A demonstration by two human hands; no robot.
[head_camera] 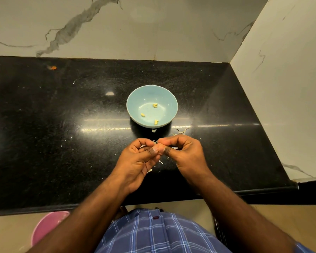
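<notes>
A light blue bowl (pixel 151 92) stands on the black counter and holds several small yellow peeled pieces (pixel 155 105). Just in front of the bowl my left hand (pixel 139 161) and my right hand (pixel 186 152) meet above the counter. Both pinch one tiny piece (pixel 155 142) between fingertips and thumbs; it is mostly hidden, and only a small dark and pale edge shows. Thin white peel scraps (pixel 181 131) lie on the counter around and under my hands.
The black speckled counter (pixel 62 134) ends at a marble wall behind and a marble side wall (pixel 281 79) on the right. A small orange scrap (pixel 53 67) lies at the back left. A pink tub (pixel 46 227) stands on the floor below the counter's front edge.
</notes>
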